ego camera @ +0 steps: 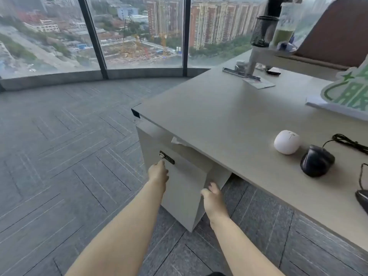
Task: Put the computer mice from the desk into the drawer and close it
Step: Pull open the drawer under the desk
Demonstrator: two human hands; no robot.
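Observation:
A white round mouse (286, 142) and a black corded mouse (317, 160) lie on the grey desk (219, 116) at the right. Part of another black mouse (362, 200) shows at the right edge. Under the desk's corner stands a grey drawer unit (185, 188) with a black lock (166, 157) near its top. My left hand (158, 172) reaches to the drawer front just below the lock, fingertips touching the panel. My right hand (213, 196) grips the right edge of the drawer front, which stands slightly out from the cabinet. A white tissue (179, 141) sticks out above the drawer.
At the back of the desk are a monitor stand (252, 62), a mesh pen holder (262, 30), a small black item (273, 71) and a paper (258, 82). A green and white sign (346, 92) is at the right. Grey carpet (59, 146) reaches the tall windows.

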